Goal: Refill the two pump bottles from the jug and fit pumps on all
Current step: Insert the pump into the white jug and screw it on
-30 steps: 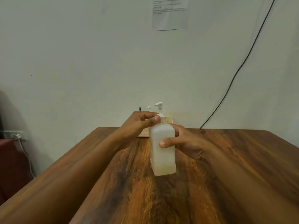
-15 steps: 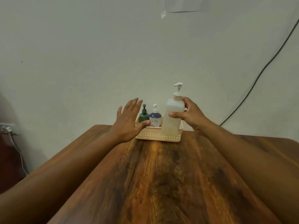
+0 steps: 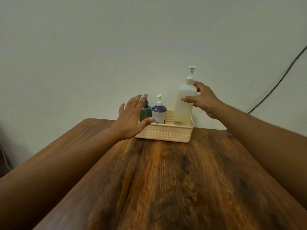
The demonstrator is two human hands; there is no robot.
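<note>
My right hand (image 3: 201, 101) grips a tall white jug (image 3: 184, 103) with a white pump on top, its base down inside the right end of a beige basket (image 3: 166, 134). A blue bottle (image 3: 159, 112) with a white pump and a dark green bottle (image 3: 145, 110) with a dark pump stand at the basket's left end. In front of the green bottle my left hand (image 3: 131, 117) hovers with fingers spread, holding nothing; its thumb is near the basket's rim.
The basket sits at the far edge of a wooden table (image 3: 166, 180), against a pale wall. A black cable (image 3: 279, 82) runs down the wall at the right.
The jug moved from the table's middle, where both hands held it, to the basket. My left hand let go and spread open. Now the jug's base sits lower in the basket.
</note>
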